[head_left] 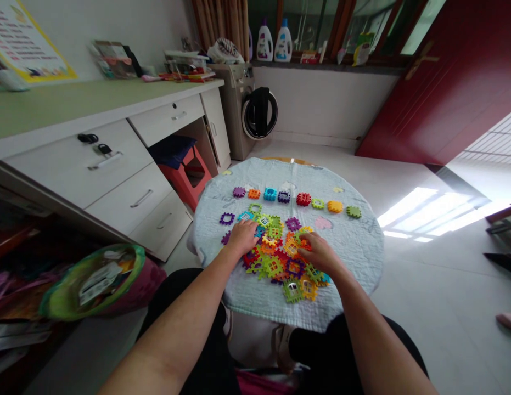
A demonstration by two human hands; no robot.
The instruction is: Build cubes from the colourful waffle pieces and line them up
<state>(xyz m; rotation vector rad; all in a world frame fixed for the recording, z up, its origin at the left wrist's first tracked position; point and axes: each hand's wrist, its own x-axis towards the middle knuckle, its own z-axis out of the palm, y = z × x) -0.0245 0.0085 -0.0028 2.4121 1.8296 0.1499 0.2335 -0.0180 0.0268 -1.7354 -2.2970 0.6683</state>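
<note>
A heap of coloured plastic interlocking building pieces (273,266), square with notched edges and some with window grids, lies mid-table. At the heap's left side my left hand (243,239) rests with its fingers stretched over it, by a blue piece (259,232). My right hand (320,253) is at the right side, thumb and fingers bent around the edge of an orange piece (306,244); its fingertips are partly hidden. Beyond the heap runs a row of small sorted stacks, among them a red stack (303,199), a light blue stack (270,193) and a yellow-orange stack (335,206).
The oval table wears a pale blue cloth (354,247). A desk with drawers (102,159) and a red stool (192,174) stand left, near a lined bin (102,280). Behind are a washing machine (239,109) with its door ajar and a red door (436,88).
</note>
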